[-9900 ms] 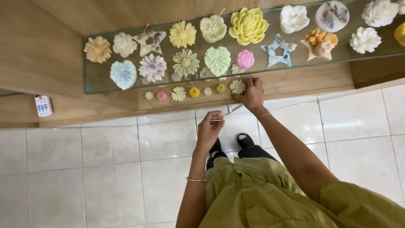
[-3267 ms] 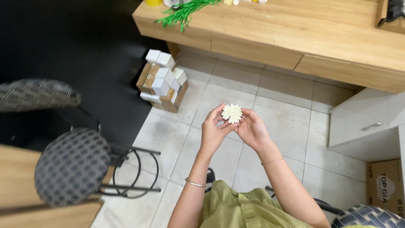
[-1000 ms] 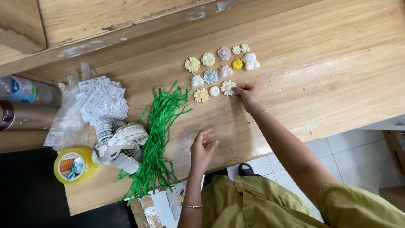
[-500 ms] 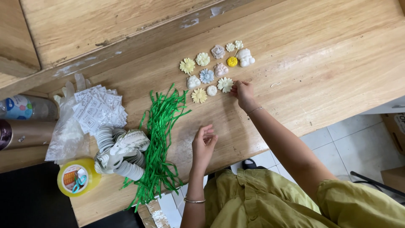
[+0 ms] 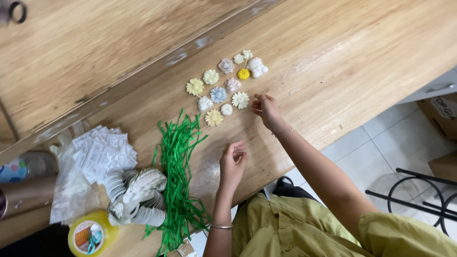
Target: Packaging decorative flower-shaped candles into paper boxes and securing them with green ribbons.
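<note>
Wooden table (image 5: pixel 362 57): light plank top, filling most of the view.

Right hand (image 5: pixel 266 108): over the table near centre, fingers loosely curled and partly spread, holding nothing. Nearest item is the white flower (image 5: pixel 240 100), just beside the fingertips at 9 o'clock, apart from them.

Left hand (image 5: pixel 232 164): lower, at 7 o'clock from the right hand, resting over the table near its front edge; fingers bent inward, narrow, empty as far as can be seen. A thin bangle (image 5: pixel 220 227) sits on its wrist.

Flower group: small moulded pieces laid close together at 10 to 11 o'clock from the right hand. Includes a pale yellow flower (image 5: pixel 194 87), a blue flower (image 5: pixel 218 94), a pink flower (image 5: pixel 233 84), a bright yellow round piece (image 5: pixel 243 74), a white lumpy piece (image 5: pixel 257 67) and a yellow daisy (image 5: pixel 213 117).

Green strips (image 5: pixel 178 171): loose bundle at 9 o'clock from the left hand, near it.

Printed white packets (image 5: pixel 102 152): heap at far left, beside a tape roll (image 5: pixel 88 234) with a yellow rim at 7 o'clock.
</note>
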